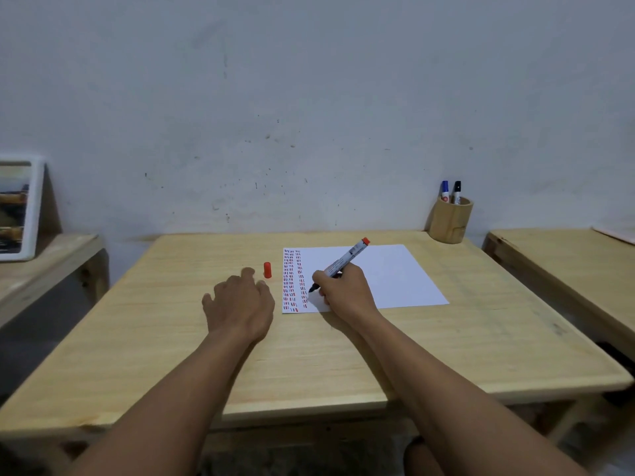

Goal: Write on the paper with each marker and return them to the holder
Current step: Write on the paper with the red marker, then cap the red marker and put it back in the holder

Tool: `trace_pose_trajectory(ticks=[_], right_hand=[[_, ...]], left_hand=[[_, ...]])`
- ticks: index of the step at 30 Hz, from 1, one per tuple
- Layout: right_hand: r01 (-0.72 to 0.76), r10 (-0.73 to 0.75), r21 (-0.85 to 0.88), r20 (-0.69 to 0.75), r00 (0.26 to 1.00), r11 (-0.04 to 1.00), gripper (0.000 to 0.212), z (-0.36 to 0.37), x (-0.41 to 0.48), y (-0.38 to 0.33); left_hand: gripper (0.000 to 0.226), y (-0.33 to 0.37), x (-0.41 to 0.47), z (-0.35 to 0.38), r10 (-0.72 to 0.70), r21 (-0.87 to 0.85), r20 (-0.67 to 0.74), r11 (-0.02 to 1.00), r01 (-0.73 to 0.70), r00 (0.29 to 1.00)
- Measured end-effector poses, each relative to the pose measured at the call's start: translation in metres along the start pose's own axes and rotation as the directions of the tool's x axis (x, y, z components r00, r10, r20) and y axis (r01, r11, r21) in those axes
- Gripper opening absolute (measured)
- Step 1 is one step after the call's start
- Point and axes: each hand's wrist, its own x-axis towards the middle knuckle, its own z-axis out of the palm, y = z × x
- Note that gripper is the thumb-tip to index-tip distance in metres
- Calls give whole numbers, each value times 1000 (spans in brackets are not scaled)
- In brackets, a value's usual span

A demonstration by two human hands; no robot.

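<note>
A white sheet of paper lies on the wooden table, its left side covered with columns of short red, blue and black dashes. My right hand grips an uncapped red marker, tip down on the paper near the third column. The marker's red cap stands on the table just left of the sheet. My left hand rests flat on the table beside the cap, fingers spread, holding nothing. A wooden holder at the back right contains a blue marker and a black marker.
A second wooden table stands to the right with a narrow gap between. A lower wooden surface at the left carries a white-framed picture leaning on the wall. The grey wall runs right behind the table.
</note>
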Motion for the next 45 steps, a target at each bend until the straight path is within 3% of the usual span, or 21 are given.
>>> trace_pose_trajectory(ticks=[4,8,11,14,17,20,23,26,30,37,43,45], right_hand=[[-25,22,125,19,1000,992,19,-5,7,-3],[-23,16,235,30,999,972,26,-14,15,-10],[-77,57,376,64,996,924,18,-22,18,-17],[-87,59,424,79,995,902,13,-30,19,-20],[-104,79,447,74,994,888,11,-36,23,-20],[-144,131,552,62,989,821,10,-41,25,-26],[-154,167,649,43,985,745,16,-49,24,-37],[-124,164,675,5,987,727,16,-61,24,-44],[-98,146,693,-11,989,715,17,-76,25,-49],[-103,138,743,14,990,662,17,-94,25,-48],[-133,147,697,39,988,705,15,-112,22,-44],[-140,179,745,28,983,653,13,-115,22,-45]], left_hand=[[51,14,22,-3,45,-173,-100,983,-61,994],[44,21,39,1,143,-85,-34,986,-145,989],[25,20,45,5,171,-51,-84,983,-175,982],[17,24,47,4,68,-254,-111,963,-94,992],[10,40,45,-8,-103,-608,-116,794,11,988],[5,58,45,-20,-55,-669,-162,740,-69,985],[5,73,44,-25,-13,-793,-78,607,-54,997],[6,89,39,-27,12,-886,-4,463,-9,1000],[10,110,33,-32,50,-937,47,347,27,998],[6,141,24,-35,113,-959,107,274,73,988],[10,157,20,-38,135,-948,30,318,-14,990],[10,163,19,-39,147,-938,-5,342,-56,989]])
